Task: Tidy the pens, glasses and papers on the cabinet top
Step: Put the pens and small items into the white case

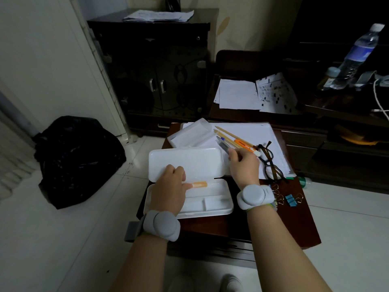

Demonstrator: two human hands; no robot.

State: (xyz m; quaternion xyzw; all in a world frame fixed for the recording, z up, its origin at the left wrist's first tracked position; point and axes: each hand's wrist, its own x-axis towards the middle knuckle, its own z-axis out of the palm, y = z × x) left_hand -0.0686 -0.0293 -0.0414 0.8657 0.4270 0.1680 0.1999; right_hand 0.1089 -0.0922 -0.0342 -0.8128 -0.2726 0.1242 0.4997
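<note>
Now left hand (168, 186) fingers pinch an orange pen (200, 184) over the open white case (210, 204); right hand (244, 165) grips pens (224, 145)

A room in a home: pale tiled floor (73, 239), a dark wooden cabinet with glass doors (155, 76) far left, a water bottle (355, 57) far right, a black rubbish bag (77, 159) left.

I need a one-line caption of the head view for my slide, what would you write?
Left hand places an orange pen in the open white pencil case; right hand holds a grey pen near the glasses.
</note>
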